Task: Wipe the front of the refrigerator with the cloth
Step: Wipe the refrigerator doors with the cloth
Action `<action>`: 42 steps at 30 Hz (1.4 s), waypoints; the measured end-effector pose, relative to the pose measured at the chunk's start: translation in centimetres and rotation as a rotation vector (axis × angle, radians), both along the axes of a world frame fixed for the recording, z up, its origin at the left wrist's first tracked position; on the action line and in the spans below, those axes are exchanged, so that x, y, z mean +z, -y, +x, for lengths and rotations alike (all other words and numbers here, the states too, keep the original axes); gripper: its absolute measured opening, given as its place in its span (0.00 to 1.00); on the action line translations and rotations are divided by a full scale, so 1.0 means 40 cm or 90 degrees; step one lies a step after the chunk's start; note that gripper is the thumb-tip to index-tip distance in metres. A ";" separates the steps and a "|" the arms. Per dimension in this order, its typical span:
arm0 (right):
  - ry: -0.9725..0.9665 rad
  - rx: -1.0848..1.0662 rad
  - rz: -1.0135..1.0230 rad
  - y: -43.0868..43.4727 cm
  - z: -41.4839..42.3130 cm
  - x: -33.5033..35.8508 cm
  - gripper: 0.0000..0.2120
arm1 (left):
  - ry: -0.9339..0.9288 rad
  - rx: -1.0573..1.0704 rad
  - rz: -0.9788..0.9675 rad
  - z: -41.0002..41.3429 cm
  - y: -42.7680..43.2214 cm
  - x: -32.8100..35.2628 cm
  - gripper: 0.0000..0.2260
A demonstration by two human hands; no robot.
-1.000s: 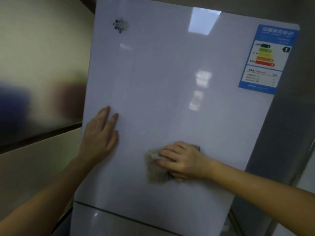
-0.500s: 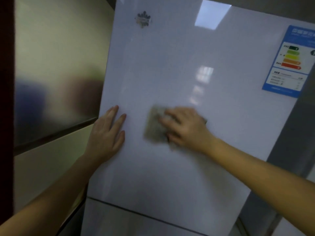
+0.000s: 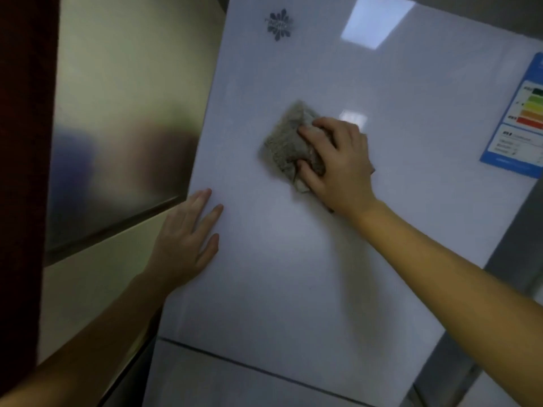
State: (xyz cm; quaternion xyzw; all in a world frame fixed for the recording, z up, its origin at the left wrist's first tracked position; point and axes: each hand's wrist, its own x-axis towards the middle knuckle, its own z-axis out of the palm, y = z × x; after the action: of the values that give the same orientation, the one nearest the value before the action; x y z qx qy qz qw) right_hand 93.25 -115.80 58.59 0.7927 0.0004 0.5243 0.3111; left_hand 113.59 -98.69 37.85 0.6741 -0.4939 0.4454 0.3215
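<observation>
Since a moment ago I am carrying the cloth (image 3: 286, 143) up the door, from low near the seam to the upper middle, while my left hand is staying planted where it was. Going from the left: my left hand (image 3: 188, 242) is lying flat and open at the left edge of the refrigerator (image 3: 264, 274), fingers spread, gripping nothing, simply bracing. To its right and higher, my right hand (image 3: 338, 163) is pressing the grey cloth against the white panel, fingers curled over its right half and pinning it, so the bunched free part is sticking out to the upper left of my palm. The cloth's long axis is running roughly up and down the door. The right hand is the nearer one to the unwiped stretch, which I am judging to lie above and to the right. A small flower-shaped logo (image 3: 278, 24) is sitting above the cloth, its lettering too blurred to read. Far right, an energy label (image 3: 526, 124) with coloured rating bars is showing; its print is not legible
</observation>
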 end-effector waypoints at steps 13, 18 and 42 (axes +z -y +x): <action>-0.086 0.011 -0.095 -0.005 0.039 -0.064 0.22 | 0.010 -0.020 -0.013 0.015 0.006 -0.051 0.25; 0.033 0.020 0.014 -0.070 0.141 -0.004 0.23 | -0.026 -0.032 -0.030 0.014 -0.001 -0.147 0.26; -0.326 0.048 -0.163 -0.016 0.034 -0.445 0.17 | -0.103 -0.082 0.018 0.003 -0.037 -0.287 0.25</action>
State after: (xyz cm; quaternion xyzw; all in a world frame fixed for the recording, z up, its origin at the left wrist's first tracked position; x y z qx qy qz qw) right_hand 94.63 -115.16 40.80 0.8530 0.1746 0.3137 0.3789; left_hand 113.73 -97.22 26.35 0.6795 -0.5147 0.3607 0.3784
